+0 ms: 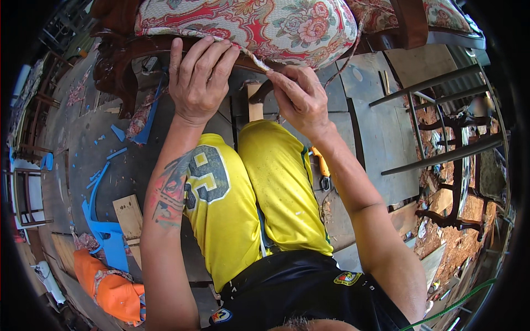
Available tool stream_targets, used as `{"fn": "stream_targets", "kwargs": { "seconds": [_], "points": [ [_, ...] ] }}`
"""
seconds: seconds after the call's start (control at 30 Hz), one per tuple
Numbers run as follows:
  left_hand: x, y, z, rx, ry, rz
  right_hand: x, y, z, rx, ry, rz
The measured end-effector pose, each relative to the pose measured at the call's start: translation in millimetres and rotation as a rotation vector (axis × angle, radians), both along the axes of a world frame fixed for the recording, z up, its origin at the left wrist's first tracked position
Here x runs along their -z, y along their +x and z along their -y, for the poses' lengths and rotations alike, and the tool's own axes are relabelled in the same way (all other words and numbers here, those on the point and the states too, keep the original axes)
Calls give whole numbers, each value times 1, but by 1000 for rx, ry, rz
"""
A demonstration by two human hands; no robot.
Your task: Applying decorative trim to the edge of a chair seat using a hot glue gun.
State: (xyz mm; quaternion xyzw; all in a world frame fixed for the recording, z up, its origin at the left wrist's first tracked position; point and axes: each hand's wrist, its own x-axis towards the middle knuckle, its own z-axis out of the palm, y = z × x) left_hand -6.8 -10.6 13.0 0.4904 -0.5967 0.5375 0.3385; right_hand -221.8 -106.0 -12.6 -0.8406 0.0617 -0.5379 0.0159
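Observation:
A chair seat (248, 22) in red and cream floral fabric fills the top middle, set in a dark carved wooden frame (113, 71). Along its near edge runs a thin trim cord (255, 62). My left hand (200, 83) lies over this edge, its fingers stretched out and pressing on the cord and fabric. Just to the right, my right hand (302, 99) pinches the cord between thumb and fingers. Beyond that hand, a loose length of cord hangs at the seat's right side. What lies under my left fingertips is hidden.
A second floral seat (441, 15) stands at the top right. Blue scraps (113, 243) and an orange cloth (110, 289) lie on the left. By my right knee is a yellow-orange tool (321, 165). Dark metal bars (441, 157) and a wooden frame (458, 182) stand right.

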Motion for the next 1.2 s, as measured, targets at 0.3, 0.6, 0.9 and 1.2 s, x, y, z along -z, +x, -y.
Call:
{"fn": "stream_targets", "kwargs": {
  "seconds": [0.3,0.6,0.9,1.2],
  "points": [
    [6,6,-2,-13,126,97,-3,-3,2,-35,-57,-17],
    [14,7,-1,-125,137,163,-9,-17,22,-5,-151,-48],
    [17,5,-1,-142,149,140,-1,-8,27,21,-139,-65],
    [16,6,-2,-129,150,129,-4,-4,25,62,-121,-61]
  ]
}}
